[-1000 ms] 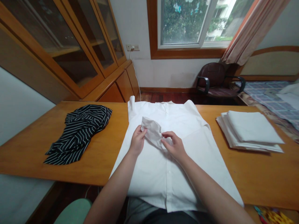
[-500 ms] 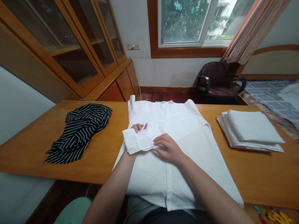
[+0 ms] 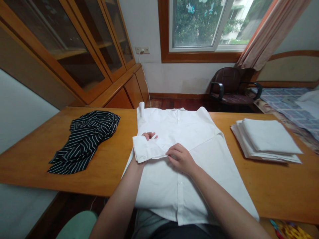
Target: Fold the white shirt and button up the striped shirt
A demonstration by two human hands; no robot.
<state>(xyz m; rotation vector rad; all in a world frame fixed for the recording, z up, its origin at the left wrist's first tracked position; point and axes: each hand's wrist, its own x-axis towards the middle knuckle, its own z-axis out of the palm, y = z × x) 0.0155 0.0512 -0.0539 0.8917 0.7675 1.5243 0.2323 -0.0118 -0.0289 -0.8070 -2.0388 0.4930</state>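
Note:
A white button-up shirt lies spread on the table, its button placket running down the middle. One sleeve is folded across the front, with its cuff lying over my left wrist. Most of my left hand is hidden under this sleeve; its curled fingers show past the far edge, closed on the cloth. From the right, my right hand pinches the sleeve's near edge between thumb and fingers.
On the wooden table, a black striped garment lies crumpled at left and a stack of folded white cloth sits at right. Beyond stand a glass-door cabinet and an armchair. A green stool is at lower left.
My right fingers have closed on the sleeve edge, which looks pulled straighter. The cuff and my left hand have shifted slightly right, and my left fingers are more curled.

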